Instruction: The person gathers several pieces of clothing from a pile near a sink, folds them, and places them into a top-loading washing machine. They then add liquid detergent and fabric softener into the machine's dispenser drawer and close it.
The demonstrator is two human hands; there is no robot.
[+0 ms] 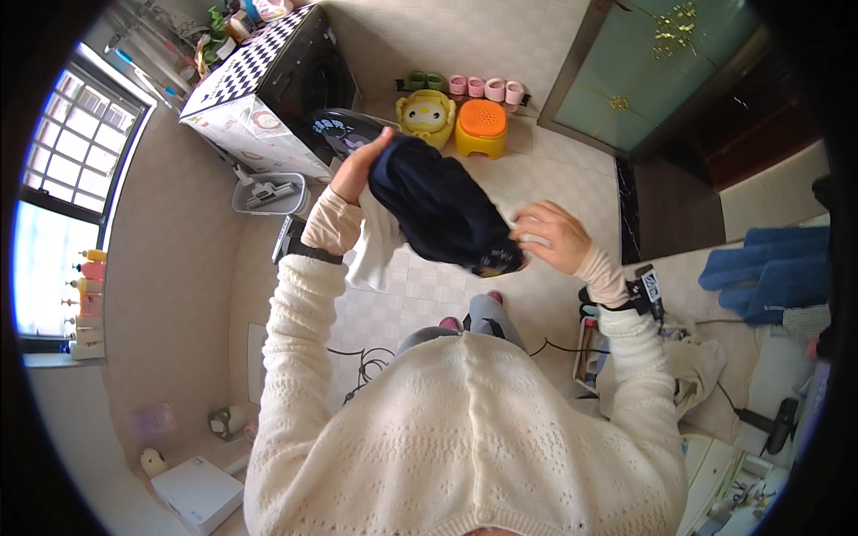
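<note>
My left hand [355, 167] grips one end of a folded navy garment [439, 201], thumb on top. The garment slants down to the right, and its lower end bears a small print with writing. A white cloth [375, 241] hangs beneath my left hand; whether I hold it too is unclear. At the garment's lower right end, my right hand [553, 238] has bent, slightly blurred fingers. They touch or nearly touch the fabric, and a grip there cannot be made out. Just behind my left hand shows a black rounded thing [345, 130] with a printed figure.
A front-loading washing machine [315, 74] stands ahead left, beside a grey bucket [271, 194]. Past my hands are a yellow children's potty [427, 115] and an orange-topped stool [481, 127]. Black cable [365, 365] lies on the floor. Blue towels [771, 275] hang at right.
</note>
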